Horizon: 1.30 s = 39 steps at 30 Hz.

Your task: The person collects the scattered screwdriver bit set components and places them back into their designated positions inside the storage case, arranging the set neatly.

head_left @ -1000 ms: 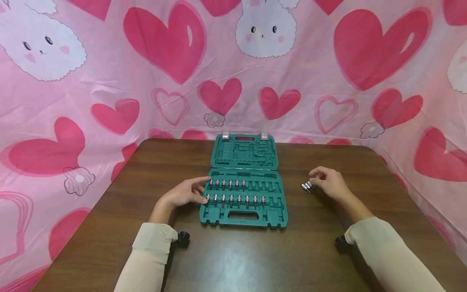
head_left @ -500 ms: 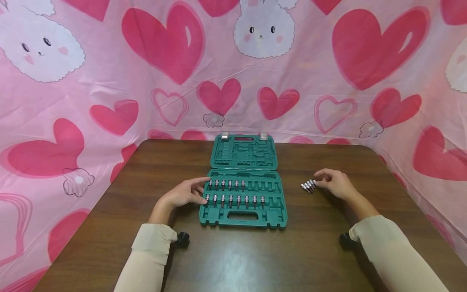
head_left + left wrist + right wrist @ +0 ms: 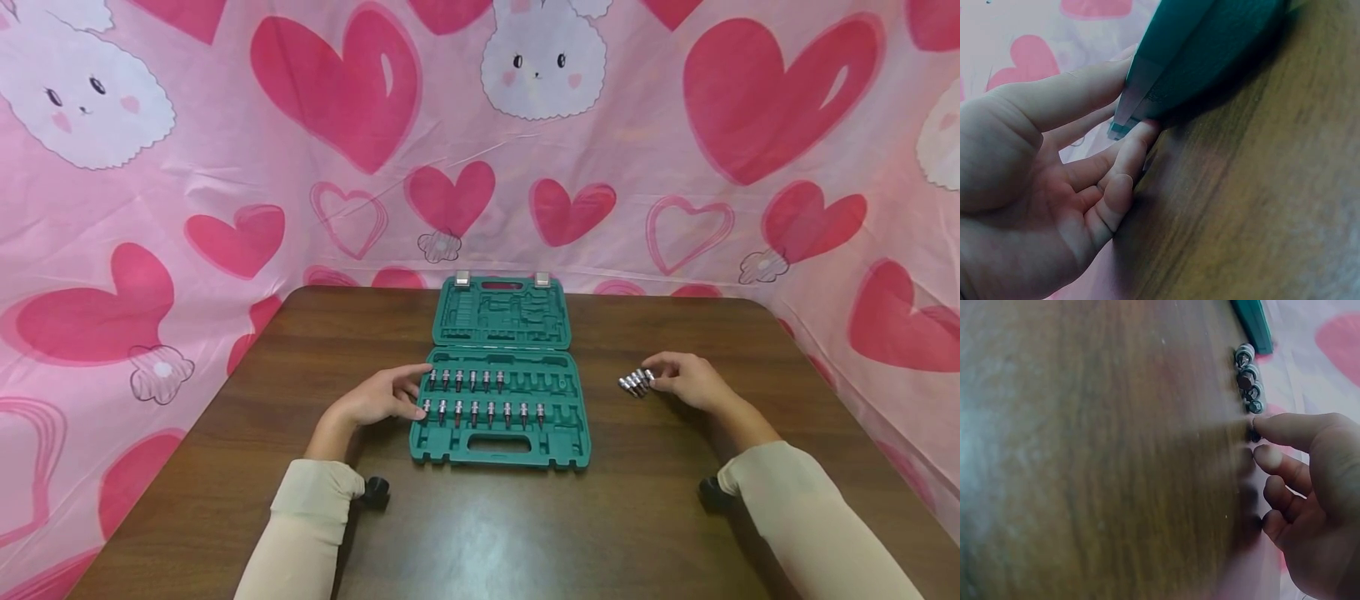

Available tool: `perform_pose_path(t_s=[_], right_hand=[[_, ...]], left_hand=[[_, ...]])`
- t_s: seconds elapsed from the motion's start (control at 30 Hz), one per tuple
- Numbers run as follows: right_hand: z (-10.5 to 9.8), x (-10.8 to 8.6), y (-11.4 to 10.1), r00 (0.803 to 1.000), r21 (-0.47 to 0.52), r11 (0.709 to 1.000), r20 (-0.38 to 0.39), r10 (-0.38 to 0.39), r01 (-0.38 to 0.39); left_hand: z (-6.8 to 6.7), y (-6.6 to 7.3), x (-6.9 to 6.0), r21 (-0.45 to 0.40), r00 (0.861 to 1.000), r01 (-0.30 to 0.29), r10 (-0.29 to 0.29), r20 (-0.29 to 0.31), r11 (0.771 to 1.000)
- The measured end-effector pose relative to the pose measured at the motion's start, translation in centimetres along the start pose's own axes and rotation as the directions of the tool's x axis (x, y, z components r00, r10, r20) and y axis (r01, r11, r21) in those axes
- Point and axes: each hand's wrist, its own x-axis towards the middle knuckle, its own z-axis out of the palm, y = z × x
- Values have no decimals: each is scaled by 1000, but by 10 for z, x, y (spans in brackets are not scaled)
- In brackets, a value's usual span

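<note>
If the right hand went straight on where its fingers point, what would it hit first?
The right hand would likely hit the row of small silver metal bit sockets; the nearest is right by it, though contact is unclear.

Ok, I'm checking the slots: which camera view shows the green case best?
The head view: the green case lies open there, its rows of bits and vacant slots visible. The left wrist view shows only part of its outside, by the left hand; the right wrist view, just a small piece near the top edge.

Head view looks forward and down; close-in wrist views both catch table and green case
</note>
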Motion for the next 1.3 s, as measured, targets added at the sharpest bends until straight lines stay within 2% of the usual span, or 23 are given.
perform_pose_path(t_s=[0.3,0.57,0.83,1.03,1.2,1.3], right_hand=[[2,-1,-2,1000,-5,1000,-13,-9,9],[5,-1,-4,998,-68,997,-62,-31,27],[8,-3,-5,994,-117,993,-105,-11,-1],[8,-3,-15,989,-106,994,-146,14,-30],[10,-1,-26,982,-84,996,-186,-10,-5],[11,-1,-33,980,-75,997,-198,-25,10]], left_hand=[[0,1,0,0,1000,8,-8,-1,1000],[-1,1,0,-5,1000,-3,3,3,1000],[-1,1,0,-10,1000,-2,2,0,1000],[-1,3,0,-6,1000,-8,8,3,1000],[-1,5,-1,-11,1000,4,-4,3,1000],[-1,12,-4,-18,1000,13,-13,11,1000]])
